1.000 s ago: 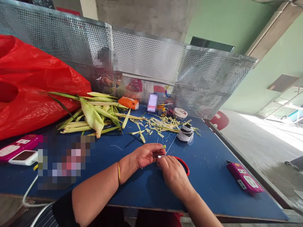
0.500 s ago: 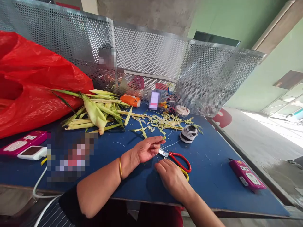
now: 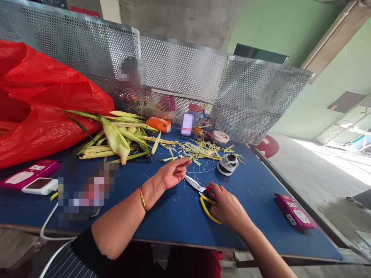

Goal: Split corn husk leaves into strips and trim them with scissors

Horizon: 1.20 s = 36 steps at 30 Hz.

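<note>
Risky snip

A careless squeeze could nick the left hand, I judge, because the scissors point at it. Its fingers pinch a husk scrap, palm inward. Rightward, I see the right hand palm-down, fingers curled on the scissors' handles over the table.

Blue tabletop: husk pile left of centre, husk shreds scattered right of it, thread spool just beside the shreds. Orange packet behind. Magenta box near right edge, second magenta box far left.
</note>
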Motion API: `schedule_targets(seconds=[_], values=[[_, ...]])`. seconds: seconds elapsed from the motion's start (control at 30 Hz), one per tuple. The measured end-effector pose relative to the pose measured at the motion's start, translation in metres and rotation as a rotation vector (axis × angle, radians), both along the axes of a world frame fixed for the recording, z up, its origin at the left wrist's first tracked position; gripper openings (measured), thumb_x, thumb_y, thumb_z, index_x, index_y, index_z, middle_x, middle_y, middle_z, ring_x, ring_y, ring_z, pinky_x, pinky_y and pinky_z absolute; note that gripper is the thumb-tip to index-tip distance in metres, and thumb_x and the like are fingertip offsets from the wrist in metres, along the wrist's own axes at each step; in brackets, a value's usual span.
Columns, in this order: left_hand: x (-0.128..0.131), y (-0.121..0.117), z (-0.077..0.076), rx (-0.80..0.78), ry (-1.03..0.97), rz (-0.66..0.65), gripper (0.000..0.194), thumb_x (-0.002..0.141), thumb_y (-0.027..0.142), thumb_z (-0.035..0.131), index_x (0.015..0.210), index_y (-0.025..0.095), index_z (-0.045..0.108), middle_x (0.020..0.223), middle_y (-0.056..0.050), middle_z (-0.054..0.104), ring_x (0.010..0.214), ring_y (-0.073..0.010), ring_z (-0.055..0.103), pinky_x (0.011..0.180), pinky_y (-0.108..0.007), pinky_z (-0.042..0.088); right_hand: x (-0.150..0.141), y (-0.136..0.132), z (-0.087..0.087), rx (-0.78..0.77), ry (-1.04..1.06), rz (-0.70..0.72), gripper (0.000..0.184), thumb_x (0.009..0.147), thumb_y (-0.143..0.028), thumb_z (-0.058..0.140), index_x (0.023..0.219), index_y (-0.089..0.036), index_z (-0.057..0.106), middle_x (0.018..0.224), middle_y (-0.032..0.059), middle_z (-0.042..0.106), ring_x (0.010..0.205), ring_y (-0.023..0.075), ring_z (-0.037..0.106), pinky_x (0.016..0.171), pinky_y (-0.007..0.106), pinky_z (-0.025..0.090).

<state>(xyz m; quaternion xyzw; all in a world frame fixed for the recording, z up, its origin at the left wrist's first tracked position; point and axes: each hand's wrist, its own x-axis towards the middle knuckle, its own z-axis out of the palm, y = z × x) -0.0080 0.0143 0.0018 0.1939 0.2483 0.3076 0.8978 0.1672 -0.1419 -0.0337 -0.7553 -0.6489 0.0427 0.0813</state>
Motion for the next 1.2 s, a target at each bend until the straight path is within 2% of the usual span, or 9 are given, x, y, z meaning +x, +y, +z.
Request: schedule_targets(seconds=[0.1,0.23,0.3,0.4,0.5,0.63,0.9,1.03,1.2], values=[[-0.001,0.002,0.0,0.005,-0.003,0.016,0.015,0.088,0.006,0.058,0.073,0.009,0.058,0.071,-0.004,0.066,0.038,0.0015,0.034,0.033,-0.012,0.023,0.006,-0.01,0.004,-0.078,0.223,-0.109,0.068,0.069,-0.008,0.052,0.136,-0.021,0.051,0.098,0.0087,0.072,0.083,0.0234,0.067,0.069,0.029,0.044],[-0.002,0.002,0.003,0.012,-0.004,0.031,0.015,0.088,0.007,0.058,0.074,0.009,0.059,0.071,-0.005,0.066,0.039,0.0016,0.034,0.033,-0.012,0.024,0.034,-0.036,0.006,-0.078,0.951,-0.196,0.055,0.071,-0.029,0.067,0.126,-0.021,0.06,0.075,0.0014,0.068,0.064,0.0166,0.062,0.056,0.024,0.044],[-0.001,0.001,0.004,0.016,0.0,0.028,0.015,0.088,0.007,0.059,0.074,0.009,0.059,0.071,-0.005,0.066,0.039,0.0015,0.033,0.034,-0.012,0.024,0.046,-0.047,0.011,-0.091,1.251,-0.313,0.054,0.069,-0.041,0.075,0.117,-0.02,0.062,0.063,-0.0033,0.058,0.045,0.0093,0.048,0.042,0.02,0.035],[0.0,0.0,0.005,0.029,0.002,0.022,0.015,0.088,0.007,0.059,0.073,0.009,0.059,0.07,-0.004,0.065,0.039,0.0015,0.033,0.034,-0.012,0.024,0.053,-0.054,0.021,-0.129,1.487,-0.389,0.052,0.067,-0.055,0.078,0.103,-0.021,0.062,0.06,-0.0063,0.051,0.036,0.0029,0.032,0.032,0.016,0.024],[0.0,-0.001,0.005,0.033,0.01,0.025,0.015,0.088,0.007,0.058,0.073,0.009,0.059,0.07,-0.004,0.065,0.038,0.0017,0.032,0.034,-0.012,0.023,0.049,-0.05,0.03,-0.219,1.568,-0.362,0.056,0.068,-0.06,0.077,0.104,-0.021,0.059,0.065,-0.0047,0.055,0.037,0.0038,0.037,0.031,0.016,0.03],[-0.001,0.0,0.005,0.04,0.012,0.023,0.015,0.089,0.007,0.058,0.073,0.009,0.058,0.07,-0.004,0.065,0.038,0.0016,0.032,0.033,-0.012,0.023,0.044,-0.035,0.031,-0.295,1.583,-0.3,0.053,0.074,-0.059,0.071,0.108,-0.021,0.056,0.066,-0.0035,0.057,0.038,0.0056,0.042,0.032,0.017,0.036],[-0.001,0.001,0.002,0.04,-0.007,0.019,0.014,0.088,0.006,0.058,0.074,0.009,0.057,0.072,-0.005,0.066,0.038,0.0015,0.032,0.033,-0.012,0.023,0.036,-0.005,0.027,-0.301,1.6,-0.303,0.04,0.085,-0.054,0.062,0.106,-0.021,0.055,0.067,-0.0031,0.056,0.041,0.0079,0.045,0.028,0.016,0.036],[-0.002,0.001,0.002,0.035,-0.016,0.022,0.014,0.086,0.006,0.061,0.073,0.01,0.057,0.072,-0.004,0.066,0.039,0.0014,0.032,0.034,-0.012,0.024,0.032,-0.004,0.031,-0.313,1.606,-0.307,0.04,0.085,-0.054,0.062,0.107,-0.021,0.055,0.067,-0.0028,0.056,0.042,0.0077,0.045,0.028,0.015,0.035],[-0.003,0.003,0.003,0.044,-0.027,0.019,0.014,0.084,0.006,0.063,0.072,0.01,0.057,0.072,-0.004,0.066,0.039,0.0016,0.031,0.035,-0.012,0.025,0.035,-0.017,0.034,-0.317,1.646,-0.294,0.053,0.077,-0.058,0.07,0.112,-0.022,0.054,0.07,-0.0025,0.057,0.044,0.0077,0.046,0.03,0.016,0.038]])
